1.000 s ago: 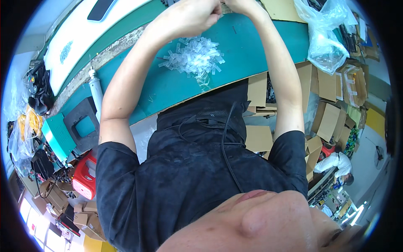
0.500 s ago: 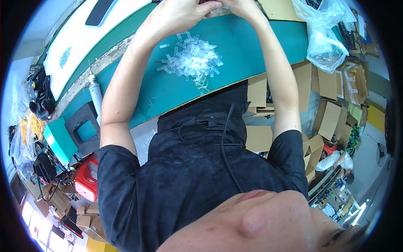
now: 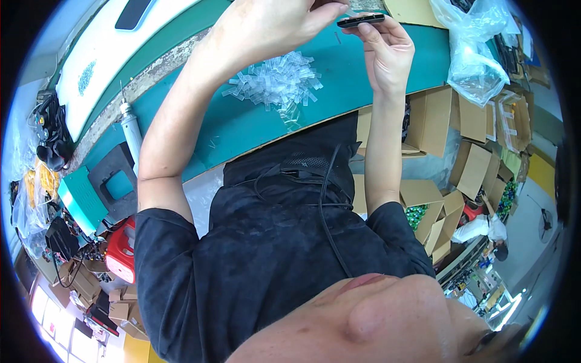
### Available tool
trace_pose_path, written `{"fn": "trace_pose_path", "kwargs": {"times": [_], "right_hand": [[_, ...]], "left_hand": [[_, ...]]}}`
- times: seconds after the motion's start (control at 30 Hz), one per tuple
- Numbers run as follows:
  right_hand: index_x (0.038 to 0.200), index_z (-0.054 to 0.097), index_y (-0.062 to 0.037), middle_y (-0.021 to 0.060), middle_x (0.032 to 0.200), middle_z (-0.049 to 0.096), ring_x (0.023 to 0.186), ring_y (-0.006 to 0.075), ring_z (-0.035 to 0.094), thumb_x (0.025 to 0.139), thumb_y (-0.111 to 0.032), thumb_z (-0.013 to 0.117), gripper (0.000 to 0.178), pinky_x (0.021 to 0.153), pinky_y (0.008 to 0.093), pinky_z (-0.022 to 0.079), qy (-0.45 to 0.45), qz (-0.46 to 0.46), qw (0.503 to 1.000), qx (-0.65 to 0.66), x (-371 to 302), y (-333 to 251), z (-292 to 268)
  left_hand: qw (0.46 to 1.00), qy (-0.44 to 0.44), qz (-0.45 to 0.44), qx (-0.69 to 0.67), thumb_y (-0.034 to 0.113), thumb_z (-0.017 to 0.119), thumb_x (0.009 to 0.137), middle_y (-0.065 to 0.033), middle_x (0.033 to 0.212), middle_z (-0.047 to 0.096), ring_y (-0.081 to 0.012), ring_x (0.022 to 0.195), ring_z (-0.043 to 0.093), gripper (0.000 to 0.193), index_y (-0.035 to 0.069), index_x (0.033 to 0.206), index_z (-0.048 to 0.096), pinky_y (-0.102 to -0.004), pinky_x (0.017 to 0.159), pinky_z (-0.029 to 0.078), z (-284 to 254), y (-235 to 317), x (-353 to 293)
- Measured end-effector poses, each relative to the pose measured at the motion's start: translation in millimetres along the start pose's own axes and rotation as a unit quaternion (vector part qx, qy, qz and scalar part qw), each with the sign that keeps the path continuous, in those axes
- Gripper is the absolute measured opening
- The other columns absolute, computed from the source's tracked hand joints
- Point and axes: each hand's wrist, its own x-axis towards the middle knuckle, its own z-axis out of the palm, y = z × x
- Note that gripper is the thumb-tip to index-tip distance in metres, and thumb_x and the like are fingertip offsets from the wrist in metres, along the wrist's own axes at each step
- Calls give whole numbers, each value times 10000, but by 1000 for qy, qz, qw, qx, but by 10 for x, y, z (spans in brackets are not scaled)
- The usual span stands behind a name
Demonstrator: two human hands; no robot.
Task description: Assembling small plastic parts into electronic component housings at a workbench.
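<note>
Between the thumb and fingers of my right hand (image 3: 387, 57) is a small, flat black piece (image 3: 361, 22), held edge-on; its exact kind is unclear. Left of it, my left hand (image 3: 284, 24) is closed in a pinch at the upper edge of the view, its fingers partly cut off. A small clear plastic strip (image 3: 351, 12) shows at its fingertips, just above the black piece. On the green tabletop (image 3: 242, 130), under my left wrist, lies a loose pile of clear plastic strips (image 3: 275, 81).
A pen-like tool (image 3: 130, 130) with a thin tip lies left of my left arm, beside a black frame-shaped stand (image 3: 115, 181) and a green box (image 3: 82, 196). A phone (image 3: 134, 13) rests at the far left. Right stand a plastic bag (image 3: 478, 66) and cardboard boxes (image 3: 426, 121).
My right hand has turned and come down toward me, so the black piece now shows. My left hand has shifted slightly right, over the upper part of the pile.
</note>
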Motion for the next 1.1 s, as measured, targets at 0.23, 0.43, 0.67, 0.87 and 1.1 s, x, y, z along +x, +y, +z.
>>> {"fn": "trace_pose_path", "kwargs": {"times": [0.23,0.43,0.67,0.87,1.1], "right_hand": [[1182,705,67,191,1059,753,907,286,740,943,37,697,242,816,424,617,26,6,999,-25,-68,43,-101],[1197,697,69,228,1057,749,849,314,750,964,-4,681,245,777,427,614,22,40,995,93,-114,-50,88],[1116,694,49,141,1027,740,871,246,729,933,11,697,186,787,365,593,90,43,995,13,-125,-95,371],[1218,664,93,201,1083,750,935,281,753,956,64,676,264,856,434,648,44,0,999,-11,-158,74,173],[1182,677,103,182,1048,749,942,239,745,936,88,691,247,876,415,658,43,-16,999,-18,-190,90,208]], "left_hand": [[1000,9,-10,2,96,690,907,-216,819,685,-364,769,686,174,-76,924,712,-424,693,535,21,21,13],[1000,17,2,22,108,689,907,-221,827,696,-367,779,696,192,-82,922,713,-422,701,543,57,-83,-2],[1000,-2,-14,-5,107,693,899,-224,823,693,-377,774,695,191,-83,912,711,-429,701,543,110,-79,-3],[1000,-11,0,-4,107,693,899,-222,808,680,-383,774,688,186,-78,912,712,-438,699,536,105,-48,-16],[997,4,65,41,97,682,902,-228,818,686,-398,788,687,171,-69,916,720,-443,718,546,148,-80,-39]]}}
